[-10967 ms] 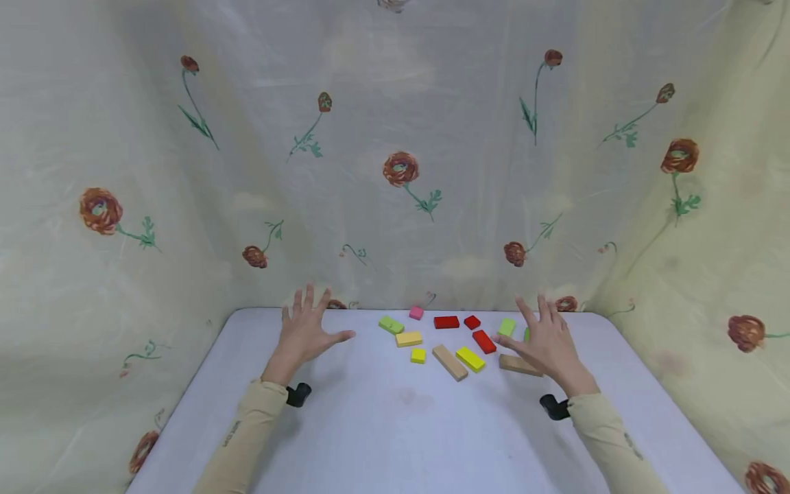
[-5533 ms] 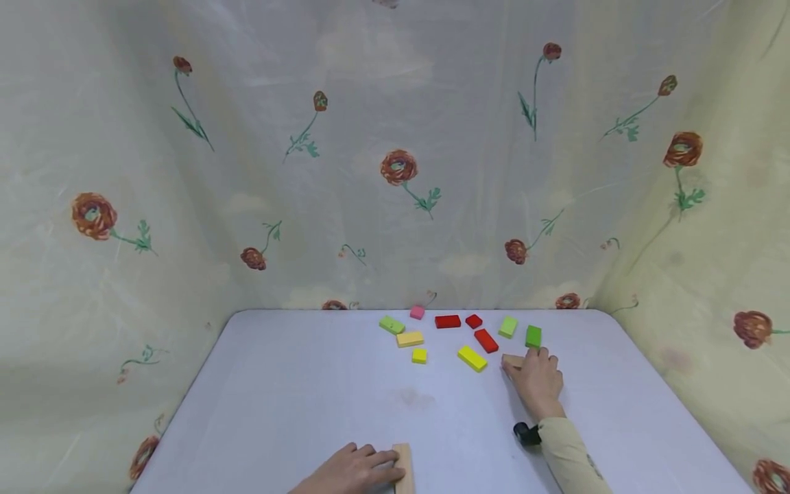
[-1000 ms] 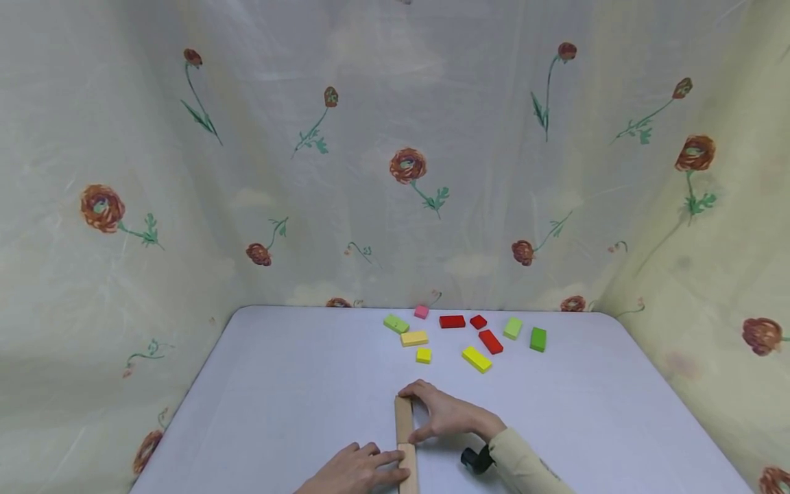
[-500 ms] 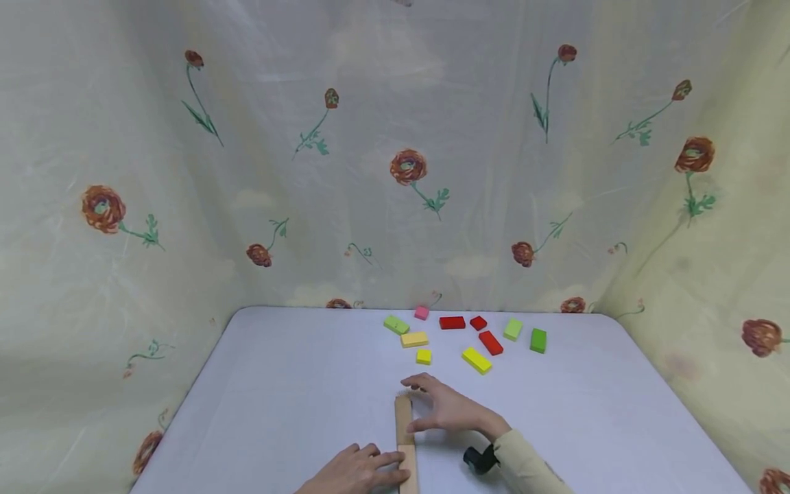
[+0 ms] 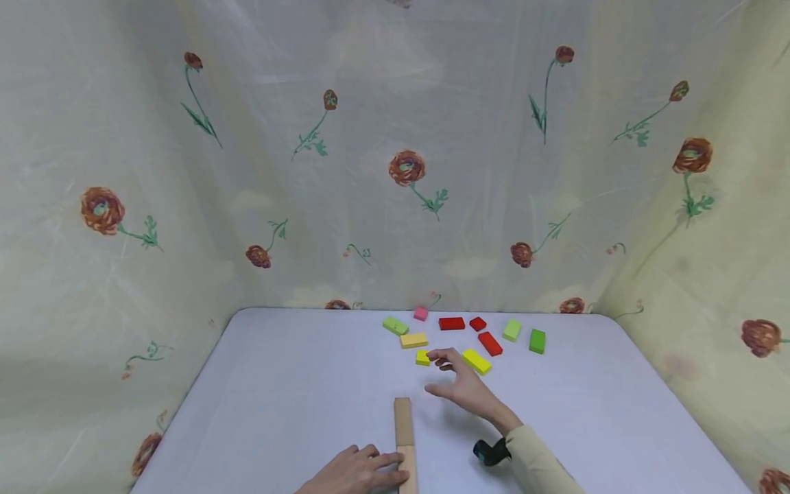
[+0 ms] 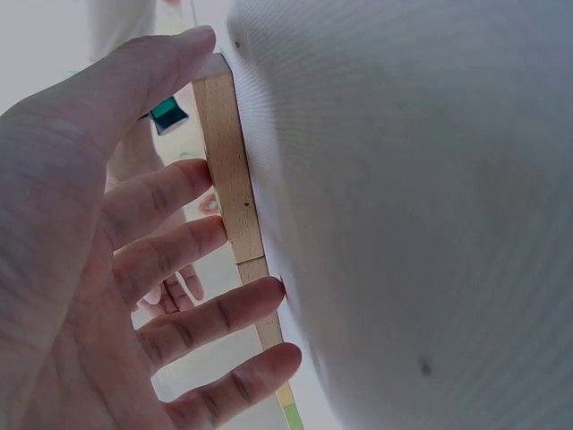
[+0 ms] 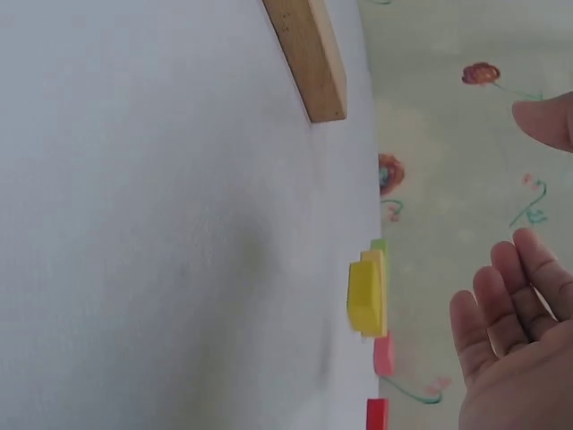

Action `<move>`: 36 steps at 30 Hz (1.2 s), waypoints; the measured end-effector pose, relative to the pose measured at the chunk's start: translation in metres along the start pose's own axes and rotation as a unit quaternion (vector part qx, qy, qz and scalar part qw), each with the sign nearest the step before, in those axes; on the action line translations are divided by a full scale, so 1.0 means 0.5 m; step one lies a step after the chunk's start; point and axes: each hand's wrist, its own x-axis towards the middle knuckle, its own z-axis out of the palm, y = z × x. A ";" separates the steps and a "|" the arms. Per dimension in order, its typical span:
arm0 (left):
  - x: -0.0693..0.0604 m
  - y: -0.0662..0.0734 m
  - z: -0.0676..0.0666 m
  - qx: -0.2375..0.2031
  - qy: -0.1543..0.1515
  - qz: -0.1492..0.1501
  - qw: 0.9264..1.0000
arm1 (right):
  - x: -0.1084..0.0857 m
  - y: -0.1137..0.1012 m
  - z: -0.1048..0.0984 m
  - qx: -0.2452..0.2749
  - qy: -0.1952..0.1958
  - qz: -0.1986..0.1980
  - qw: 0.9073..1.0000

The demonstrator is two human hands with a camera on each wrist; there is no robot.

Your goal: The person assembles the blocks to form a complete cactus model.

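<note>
Two light wooden blocks lie end to end in a line, the far block (image 5: 403, 420) and the near block (image 5: 407, 461). My left hand (image 5: 354, 472) rests beside them, its extended fingertips touching the near block. In the left wrist view, the thumb of the left hand (image 6: 98, 242) lies by one end of the wooden block (image 6: 230, 161). My right hand (image 5: 472, 394) hovers empty, thumb and fingers apart, beyond and to the right of the far block, near a yellow cube (image 5: 422, 357) and a long yellow block (image 5: 476, 361).
Along the back of the white table (image 5: 296, 384) lie a light green block (image 5: 396, 325), a pale yellow block (image 5: 413, 340), a pink block (image 5: 420, 313), several red blocks (image 5: 452, 323), another light green block (image 5: 511, 330) and a green block (image 5: 537, 341). Flowered cloth (image 5: 296, 185) hangs behind.
My right hand has let go of the far wooden block and moved away from it, toward the yellow blocks. The left hand has stayed at the near block.
</note>
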 end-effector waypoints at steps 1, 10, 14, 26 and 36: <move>0.000 0.000 0.000 -0.002 0.001 0.001 1.000 | 0.002 0.003 -0.001 0.000 0.007 0.005 1.000; -0.003 -0.001 -0.002 -0.018 -0.001 -0.004 1.000 | 0.042 0.017 -0.007 0.026 0.073 0.025 0.997; -0.005 0.000 -0.001 -0.015 0.002 -0.003 1.000 | 0.065 0.021 -0.006 0.020 0.089 0.031 0.995; 0.000 0.001 0.004 -0.037 -0.006 -0.006 0.999 | 0.109 0.054 0.016 0.023 0.073 0.095 0.992; -0.004 0.001 0.000 -0.035 -0.005 -0.007 0.999 | 0.126 0.081 0.028 0.010 0.059 0.106 0.993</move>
